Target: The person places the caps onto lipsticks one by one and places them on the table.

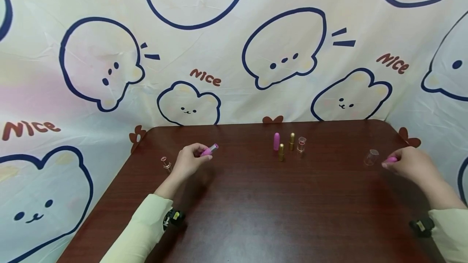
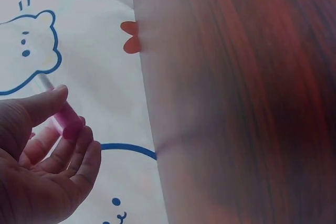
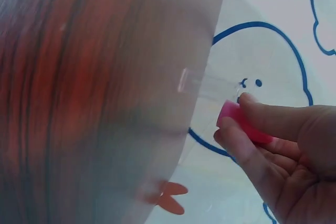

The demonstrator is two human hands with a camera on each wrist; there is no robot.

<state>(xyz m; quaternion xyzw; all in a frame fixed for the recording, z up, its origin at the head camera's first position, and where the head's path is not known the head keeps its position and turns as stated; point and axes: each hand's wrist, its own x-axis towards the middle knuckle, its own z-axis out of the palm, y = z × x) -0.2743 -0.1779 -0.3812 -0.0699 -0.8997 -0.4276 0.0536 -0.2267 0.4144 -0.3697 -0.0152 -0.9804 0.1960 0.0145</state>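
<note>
My left hand (image 1: 187, 160) pinches a pink lipstick tube (image 1: 207, 151) with its silver inner collar bared. In the left wrist view the same tube (image 2: 66, 118) slants up between thumb and fingers. On the right, my right hand (image 1: 411, 163) holds a pink lipstick cap (image 1: 391, 159) by thumb and fingertips; the right wrist view shows the cap (image 3: 242, 121) partly covered by the fingers. A clear cap (image 1: 371, 157) stands on the table just left of the right hand. Behind my left wrist is a small rose-gold tube (image 1: 166, 164), partly hidden.
Toward the back of the dark wooden table (image 1: 278, 210) stand a pink lipstick (image 1: 276, 141), two gold lipsticks, one in front (image 1: 281, 152) and one behind (image 1: 291, 141), and a rose-gold piece with see-through sides (image 1: 301, 144). A printed cloth (image 1: 234, 52) hangs behind the table.
</note>
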